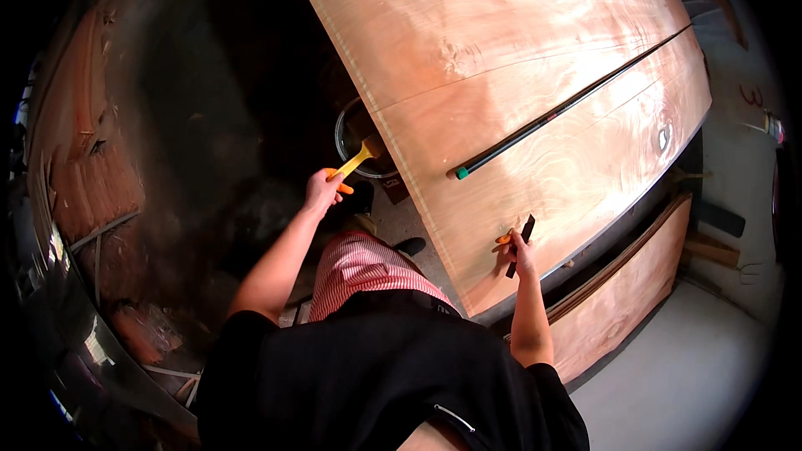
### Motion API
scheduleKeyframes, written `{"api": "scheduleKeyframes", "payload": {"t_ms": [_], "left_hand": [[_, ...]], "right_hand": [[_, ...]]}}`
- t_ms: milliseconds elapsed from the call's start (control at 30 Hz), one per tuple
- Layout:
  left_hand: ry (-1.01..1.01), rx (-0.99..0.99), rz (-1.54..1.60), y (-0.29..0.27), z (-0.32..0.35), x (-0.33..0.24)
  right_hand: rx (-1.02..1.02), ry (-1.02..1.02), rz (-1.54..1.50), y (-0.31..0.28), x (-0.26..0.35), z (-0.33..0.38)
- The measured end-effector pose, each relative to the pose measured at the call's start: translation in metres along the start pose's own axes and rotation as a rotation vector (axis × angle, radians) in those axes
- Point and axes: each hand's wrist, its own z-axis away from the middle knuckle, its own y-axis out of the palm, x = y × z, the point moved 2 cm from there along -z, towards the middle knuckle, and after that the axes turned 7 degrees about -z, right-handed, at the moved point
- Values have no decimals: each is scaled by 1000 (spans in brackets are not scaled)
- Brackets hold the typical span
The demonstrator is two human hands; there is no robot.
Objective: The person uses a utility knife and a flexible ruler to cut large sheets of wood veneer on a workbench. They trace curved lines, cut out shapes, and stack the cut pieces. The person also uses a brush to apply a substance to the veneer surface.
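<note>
My left hand is closed around the yellow handle of a brush. Its brown end points away from me, beside the edge of a large plywood sheet and above the round rim of a bucket. An orange piece shows at the same fingers. Over the sheet's near right part, my right hand grips a narrow black tool with a slanted tip; its exact kind is unclear. A small orange part sticks out beside those fingers. Farther up the sheet lies a long dark rod with a green end.
More wood sheets lean at the right below the sheet's edge, near a pale wall. Reddish-brown wood pieces lie at the far left. The floor between is mostly dark. A dark patch with a light centre marks the sheet's right side.
</note>
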Motion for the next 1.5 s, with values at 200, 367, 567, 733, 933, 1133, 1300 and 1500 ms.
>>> {"api": "scheduleKeyframes", "payload": {"t_ms": [200,367,567,733,933,1133,1300,1500], "left_hand": [[108,-181,-600,-20,-21,-31],[54,-208,-723,-15,-22,-48],[333,-56,-389,-27,-50,-8],[136,33,-154,-63,8,-25],[286,51,-210,-55,39,-132],[603,194,-269,86,-42,-296],[989,182,-538,266,-130,-431],[1160,-143,-864,435,-145,-517]], "right_hand": [[-435,-364,-109,-7,-3,-11],[-683,-632,358,-13,53,-44],[-864,-844,666,-20,68,-88],[-994,-858,779,-5,74,-90],[-953,-810,722,-8,84,-82],[-909,-740,661,-10,92,-76],[-919,-751,640,-16,95,-76],[-904,-755,640,-19,94,-80]]}}
